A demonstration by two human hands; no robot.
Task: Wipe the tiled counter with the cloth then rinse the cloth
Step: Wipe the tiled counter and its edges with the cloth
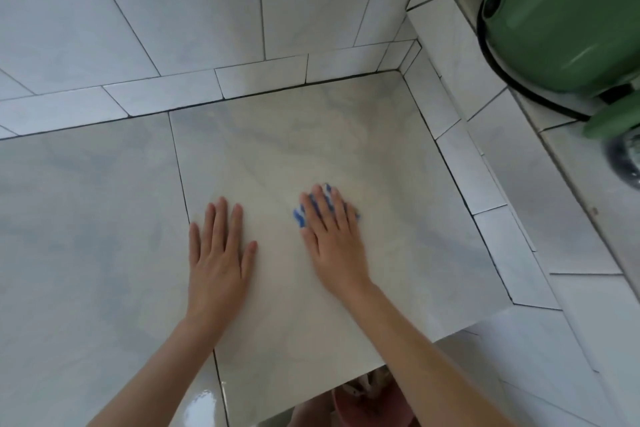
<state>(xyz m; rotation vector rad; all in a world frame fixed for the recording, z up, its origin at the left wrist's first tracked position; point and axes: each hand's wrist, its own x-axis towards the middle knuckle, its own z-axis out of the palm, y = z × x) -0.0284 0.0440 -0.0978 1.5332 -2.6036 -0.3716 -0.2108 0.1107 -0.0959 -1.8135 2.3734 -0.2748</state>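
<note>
The tiled counter [346, 135] is pale grey marble-look tile with dark grout lines. A small blue-and-white cloth [300, 216] lies flat on it, mostly hidden under my right hand [330, 236]. That hand presses down on the cloth with straight, spread fingers. My left hand [218, 250] rests flat on the bare tile a short way to the left of the cloth, fingers straight, holding nothing.
Tiled walls rise behind and to the right of the counter. A green appliance [568, 10] with a black cord sits on a raised ledge at the upper right, next to a blurred metal fitting [625, 156]. The counter's front edge runs at the bottom right.
</note>
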